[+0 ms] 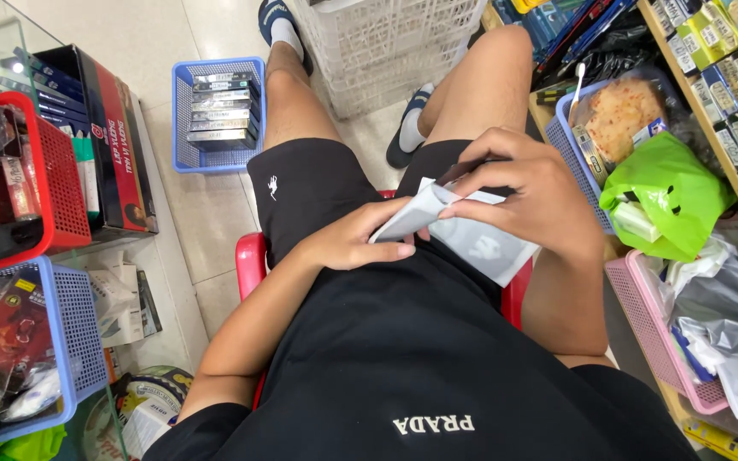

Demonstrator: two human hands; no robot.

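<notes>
- Person sat on a red plastic chair point(251, 256), black shorts and black shirt, both hands working over the lap
- Grey-white flat pouch point(471, 237) lay across the lap between the two hands, long axis running from lower right up toward the left hand, one end folded or curled upward
- Left hand point(354, 242) clamped on the pouch's near-left end, thumb laid along the lower edge, fingers tucked under the fold
- Right hand point(533, 195) came over the top of the pouch, fingers bent and pinched on the upper edge; a dark strip showed at the fingertips, could not tell what it was
- Both hands were touching the pouch; the right covered more of it, the left held the corner
- Blue basket point(183, 111) of stacked dark flat boxes stood on the floor ahead of the left knee, well apart from the hands
- White lattice basket point(386, 51) stood on the floor between the feet, farther off
- Red basket point(55, 183) and a second blue basket point(70, 329), both with red packets, sat on the glass table at the person's left
- At the right: green plastic bag point(672, 192), pink basket point(642, 324) with grey wrappers, shelves of small boxes behind
- Nothing stood between the hands and the pouch; the thighs bore it from below
</notes>
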